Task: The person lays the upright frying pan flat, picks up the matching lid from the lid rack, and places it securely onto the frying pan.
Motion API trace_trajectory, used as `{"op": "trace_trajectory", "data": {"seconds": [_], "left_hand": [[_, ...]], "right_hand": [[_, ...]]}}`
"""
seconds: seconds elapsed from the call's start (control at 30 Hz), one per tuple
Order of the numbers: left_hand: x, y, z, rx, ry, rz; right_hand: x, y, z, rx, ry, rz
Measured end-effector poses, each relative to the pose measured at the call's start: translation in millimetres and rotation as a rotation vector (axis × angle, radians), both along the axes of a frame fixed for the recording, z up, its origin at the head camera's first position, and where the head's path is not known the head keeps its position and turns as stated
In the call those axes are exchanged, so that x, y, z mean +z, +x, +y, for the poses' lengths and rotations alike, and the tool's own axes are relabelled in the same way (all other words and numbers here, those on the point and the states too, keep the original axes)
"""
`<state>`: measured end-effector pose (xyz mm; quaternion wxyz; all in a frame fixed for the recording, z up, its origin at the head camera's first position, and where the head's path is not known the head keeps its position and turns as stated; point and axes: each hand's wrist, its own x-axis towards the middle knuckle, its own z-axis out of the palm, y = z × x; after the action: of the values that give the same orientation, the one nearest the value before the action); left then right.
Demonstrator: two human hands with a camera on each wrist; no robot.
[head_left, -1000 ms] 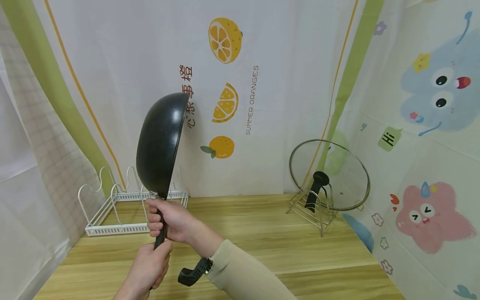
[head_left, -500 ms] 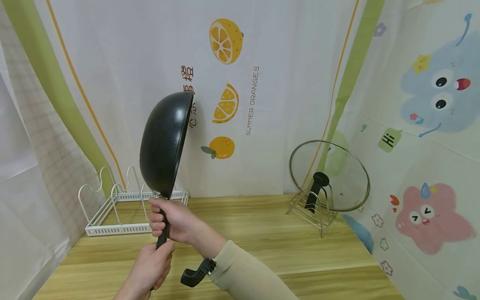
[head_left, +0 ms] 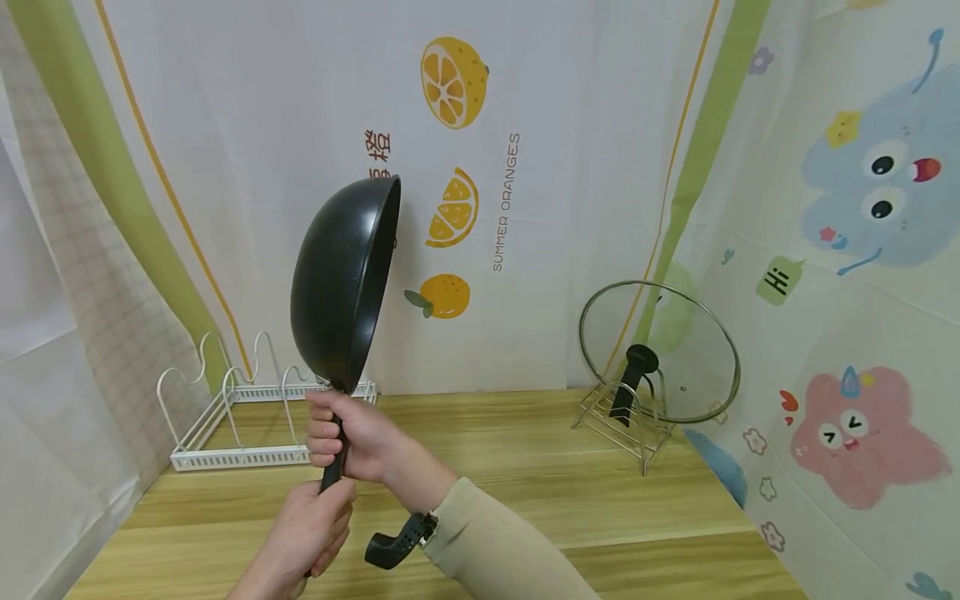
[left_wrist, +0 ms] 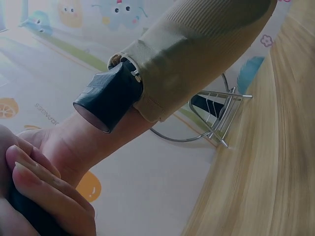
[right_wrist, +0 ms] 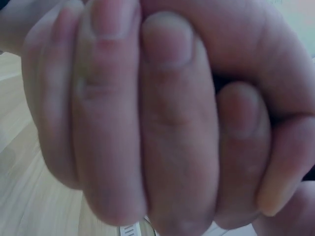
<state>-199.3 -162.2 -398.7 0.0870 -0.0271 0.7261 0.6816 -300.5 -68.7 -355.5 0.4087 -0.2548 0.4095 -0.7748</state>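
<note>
A black wok (head_left: 330,283) is held up on edge above the table, its rounded underside to the left and its opening turned right. Both hands grip its long black handle (head_left: 332,475). The right hand (head_left: 358,437) wraps the handle just below the bowl. Lower down, the left hand (head_left: 306,523) holds the handle's end, its thumb lying along the top. Curled fingers (left_wrist: 54,196) close round the black handle in the left wrist view. The right wrist view is filled by the curled fingers (right_wrist: 177,128) of the right hand, which hide most of the handle.
At the left back of the wooden table (head_left: 480,492) stands a white wire rack (head_left: 240,457), partly behind the wok. A glass lid (head_left: 697,350) with a black knob leans in a small metal stand (head_left: 637,433) at right. Printed curtains (head_left: 525,333) enclose the back and sides.
Both hands and the wok have shifted slightly to the right. The wok has turned and tilted a little, so more of its inside shows past the rim.
</note>
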Motion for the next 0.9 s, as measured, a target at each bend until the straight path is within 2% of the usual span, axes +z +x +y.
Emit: {"op": "trace_trajectory", "data": {"seconds": [0.27,0.63,0.9], "left_hand": [[1.1,-1.9,-1.2,-0.100,0.077,0.012],[7.4,-1.5,-3.9,-0.230,0.123,-0.004],[7.3,-4.4,-7.3,-0.360,0.250,-0.007]], "right_hand": [[-2.0,-3.5,4.3,0.032,0.000,-0.013],[-2.2,-5.8,9.0,0.050,-0.027,-0.017],[-1.7,-4.9,10.1,0.045,-0.044,-0.023]]}}
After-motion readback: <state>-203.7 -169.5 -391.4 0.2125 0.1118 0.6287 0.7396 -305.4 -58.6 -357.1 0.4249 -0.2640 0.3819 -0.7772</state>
